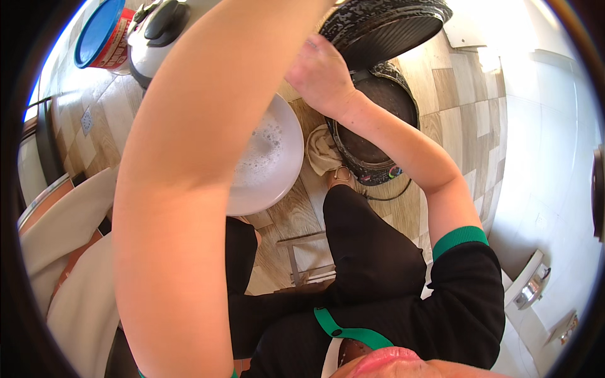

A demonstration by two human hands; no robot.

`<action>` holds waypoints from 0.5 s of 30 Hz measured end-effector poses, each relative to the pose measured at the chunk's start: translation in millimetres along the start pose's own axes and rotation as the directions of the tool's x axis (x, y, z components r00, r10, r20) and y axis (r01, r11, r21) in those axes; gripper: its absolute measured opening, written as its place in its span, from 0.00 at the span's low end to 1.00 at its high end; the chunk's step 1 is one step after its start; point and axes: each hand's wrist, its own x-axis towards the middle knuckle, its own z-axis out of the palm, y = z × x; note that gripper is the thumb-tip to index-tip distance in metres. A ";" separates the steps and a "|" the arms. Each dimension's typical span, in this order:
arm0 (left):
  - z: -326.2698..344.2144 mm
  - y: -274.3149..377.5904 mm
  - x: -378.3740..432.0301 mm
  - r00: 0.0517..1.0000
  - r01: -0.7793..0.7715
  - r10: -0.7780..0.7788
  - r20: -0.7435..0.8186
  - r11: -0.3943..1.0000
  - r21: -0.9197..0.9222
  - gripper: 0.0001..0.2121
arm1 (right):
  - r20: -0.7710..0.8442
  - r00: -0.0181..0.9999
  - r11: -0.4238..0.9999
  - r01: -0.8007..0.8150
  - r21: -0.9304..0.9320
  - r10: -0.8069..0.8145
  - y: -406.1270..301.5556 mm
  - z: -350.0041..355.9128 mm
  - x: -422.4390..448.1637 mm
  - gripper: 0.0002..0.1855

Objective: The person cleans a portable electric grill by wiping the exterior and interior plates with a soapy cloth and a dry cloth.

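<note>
My right hand point(324, 78) is beside the raised ribbed lid point(392, 40) of a black speckled electric griddle point(378, 113). My left forearm crosses in front of its fingers, so whether it holds anything is hidden. My left hand is out of view past the top edge. The griddle stands open on the floor, its dark round plate facing up and its cord near my foot. A beige cloth point(323, 150) lies against its left side. Left of the cloth is a white basin point(290, 170) with sudsy water, partly covered by my left arm.
At the upper left stand a red tub with a blue lid point(97, 33) and a white appliance with a black handle point(165, 26). A small wooden stool or frame point(293, 260) is between my legs. A chair draped with pale fabric point(80, 203) is at the left; a white wall curves along the right.
</note>
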 end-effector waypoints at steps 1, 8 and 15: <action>1.2 -0.1 1.1 1.000 -0.011 0.011 -0.011 1.000 0.012 0.22 | -0.032 0.999 0.999 -0.043 0.029 0.044 3.1 -4.9 4.2 0.05; 10.8 -9.7 10.5 0.992 -0.084 0.095 -0.089 0.990 0.113 0.23 | 0.290 0.943 0.885 -0.269 0.379 0.163 -21.7 19.1 -79.1 0.05; 11.6 -22.5 1.1 0.971 -0.084 0.135 -0.198 0.965 0.247 0.27 | 0.527 -0.117 -0.430 -0.737 0.522 0.842 -21.8 -67.5 -339.2 0.10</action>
